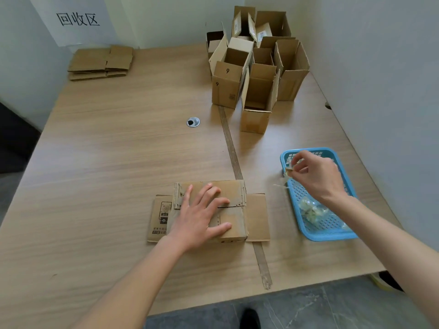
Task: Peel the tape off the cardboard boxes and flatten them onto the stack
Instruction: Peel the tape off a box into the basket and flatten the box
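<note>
We take the blue basket (318,233) as our landmark. Just left of it, on the tabletop (118,162), lies the box (234,210) we are working on, already pressed nearly flat, its flaps spread out to either side. Our left hand (202,214) rests on top of it with fingers straight and splayed — a flat press, we judge, to keep the cardboard from springing back up or sliding while the other hand is busy.

Our right hand (313,174) hovers over the basket's far end, thumb and fingertips pinching a strip of tape (288,173); a pale tail of it trails down past the near-left rim. Crumpled clear tape already sits in the basket, so we read it as the place for waste, set close by so that sticky scraps go straight in. The pinch is probably light because tape clings to skin, and shaking it loose may take a flick.

Beyond the basket, toward the far wall, stands a cluster of open boxes (256,74) — upright and not yet flattened. Far off to the basket's left, in the tabletop's far corner, lies the stack (101,62) of flattened cardboard, under a sign (77,19) on the wall. Our box seems ready to go there once the tape drops.
</note>
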`<state>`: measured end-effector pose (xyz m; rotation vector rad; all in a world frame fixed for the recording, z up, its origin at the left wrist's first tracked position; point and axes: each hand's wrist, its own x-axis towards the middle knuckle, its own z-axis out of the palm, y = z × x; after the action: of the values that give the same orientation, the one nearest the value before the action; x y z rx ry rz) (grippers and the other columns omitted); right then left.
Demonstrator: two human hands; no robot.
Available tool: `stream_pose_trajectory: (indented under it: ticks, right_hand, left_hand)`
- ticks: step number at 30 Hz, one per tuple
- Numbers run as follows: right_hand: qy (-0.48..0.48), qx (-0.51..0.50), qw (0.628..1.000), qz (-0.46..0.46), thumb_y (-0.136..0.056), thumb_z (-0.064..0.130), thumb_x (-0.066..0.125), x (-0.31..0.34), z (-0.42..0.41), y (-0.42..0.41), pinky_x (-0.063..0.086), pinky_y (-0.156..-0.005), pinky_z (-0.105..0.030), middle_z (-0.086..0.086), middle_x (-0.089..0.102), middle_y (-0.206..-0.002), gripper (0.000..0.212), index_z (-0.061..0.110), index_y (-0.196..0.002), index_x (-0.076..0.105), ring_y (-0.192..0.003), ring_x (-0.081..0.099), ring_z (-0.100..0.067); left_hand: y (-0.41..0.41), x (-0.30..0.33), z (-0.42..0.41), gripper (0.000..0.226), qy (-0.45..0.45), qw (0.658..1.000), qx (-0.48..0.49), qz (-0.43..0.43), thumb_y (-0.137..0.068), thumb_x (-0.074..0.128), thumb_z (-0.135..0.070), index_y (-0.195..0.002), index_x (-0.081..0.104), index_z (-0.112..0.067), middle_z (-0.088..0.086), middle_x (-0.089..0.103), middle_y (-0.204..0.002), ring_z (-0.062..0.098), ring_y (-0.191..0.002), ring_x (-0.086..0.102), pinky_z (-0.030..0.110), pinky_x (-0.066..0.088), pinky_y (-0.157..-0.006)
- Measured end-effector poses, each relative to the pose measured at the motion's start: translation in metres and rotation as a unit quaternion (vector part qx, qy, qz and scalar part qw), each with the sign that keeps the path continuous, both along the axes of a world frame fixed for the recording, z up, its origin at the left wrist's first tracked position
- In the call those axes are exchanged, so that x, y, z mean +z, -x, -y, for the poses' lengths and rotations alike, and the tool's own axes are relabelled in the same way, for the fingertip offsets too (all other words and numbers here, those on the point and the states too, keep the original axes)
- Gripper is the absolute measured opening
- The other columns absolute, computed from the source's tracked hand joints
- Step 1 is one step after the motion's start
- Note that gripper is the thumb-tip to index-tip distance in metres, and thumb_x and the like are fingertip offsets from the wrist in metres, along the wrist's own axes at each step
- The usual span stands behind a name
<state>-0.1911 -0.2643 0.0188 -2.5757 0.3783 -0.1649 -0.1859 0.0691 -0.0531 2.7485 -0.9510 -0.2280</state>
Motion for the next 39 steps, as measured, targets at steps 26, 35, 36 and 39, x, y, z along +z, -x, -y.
stream_pose_trajectory:
  ticks: [26, 35, 36, 39]
  right_hand:
    - [0.069, -0.048, 0.987, -0.136, -0.089, 0.027, 0.069, -0.042, 0.035, 0.087, 0.055, -0.071, -0.041, 0.008, 0.072, -0.098, 0.026, 0.031, -0.108, 0.052, -0.089, 0.066, -0.029]
    - [0.072, -0.068, 0.994, -0.05, -0.095, 0.034, 0.056, -0.023, 0.026, 0.056, 0.055, -0.087, -0.047, -0.002, 0.067, -0.131, 0.049, 0.021, -0.142, 0.056, -0.106, 0.069, -0.029]
    - [0.09, -0.071, 0.993, -0.028, -0.097, 0.032, 0.055, -0.022, 0.024, 0.053, 0.056, -0.082, -0.046, -0.005, 0.072, -0.121, 0.043, 0.019, -0.137, 0.061, -0.101, 0.069, -0.032]
    - [0.142, -0.058, 0.988, -0.014, -0.101, 0.027, 0.052, -0.017, 0.015, 0.047, 0.052, -0.066, -0.041, -0.008, 0.073, -0.097, 0.027, 0.015, -0.114, 0.072, -0.085, 0.067, -0.039]
  left_hand:
    - [0.001, -0.003, 0.012, 0.062, 0.031, 0.999, 0.037, 0.019, -0.086, 0.032, -0.083, -0.136, 0.044, -0.047, -0.01, 0.03, -0.152, 0.01, -0.155, 0.006, 0.058, -0.007, -0.124]
    - [0.001, 0.002, 0.012, 0.065, 0.015, 0.999, 0.043, 0.006, -0.084, 0.028, -0.086, -0.137, 0.041, -0.05, -0.012, 0.026, -0.154, 0.008, -0.155, 0.002, 0.055, -0.01, -0.124]
    - [0.001, 0.002, 0.012, 0.065, 0.013, 0.999, 0.043, 0.006, -0.084, 0.027, -0.086, -0.137, 0.04, -0.051, -0.012, 0.025, -0.155, 0.008, -0.155, 0.002, 0.056, -0.01, -0.124]
    - [0.002, 0.002, 0.011, 0.065, 0.015, 0.999, 0.042, 0.008, -0.085, 0.027, -0.086, -0.138, 0.04, -0.05, -0.011, 0.026, -0.155, 0.009, -0.155, 0.002, 0.056, -0.009, -0.124]
